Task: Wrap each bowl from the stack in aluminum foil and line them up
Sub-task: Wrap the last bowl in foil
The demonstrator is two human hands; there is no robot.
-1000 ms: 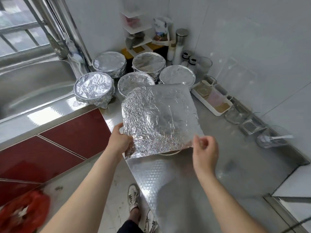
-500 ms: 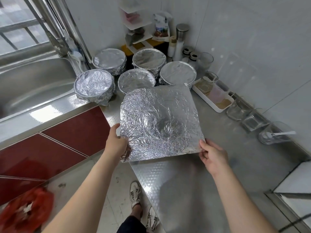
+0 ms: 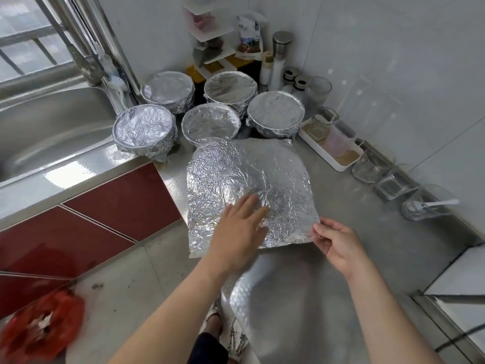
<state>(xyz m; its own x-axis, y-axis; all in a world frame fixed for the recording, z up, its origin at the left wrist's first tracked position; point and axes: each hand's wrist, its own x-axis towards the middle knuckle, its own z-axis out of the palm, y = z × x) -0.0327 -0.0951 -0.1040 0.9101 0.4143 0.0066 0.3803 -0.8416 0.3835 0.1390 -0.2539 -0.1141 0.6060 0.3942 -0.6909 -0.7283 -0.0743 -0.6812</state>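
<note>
The steel bench (image 3: 367, 232) runs from six o'clock up to the tiled corner at twelve. A crumpled foil sheet (image 3: 249, 179) lies at its centre, domed over something hidden, its left edge overhanging the bench's rim. From ten to one o'clock of the sheet stand five foil-wrapped bowls (image 3: 211, 124), three in the nearer row and two behind. At two o'clock a white tray (image 3: 320, 152) of small containers sits along the wall. Clear glass boxes (image 3: 367, 168) and a glass cup (image 3: 425, 206) with a spoon follow toward three. Bottles (image 3: 275, 72) and a corner rack (image 3: 210, 35) fill the twelve o'clock corner.
</note>
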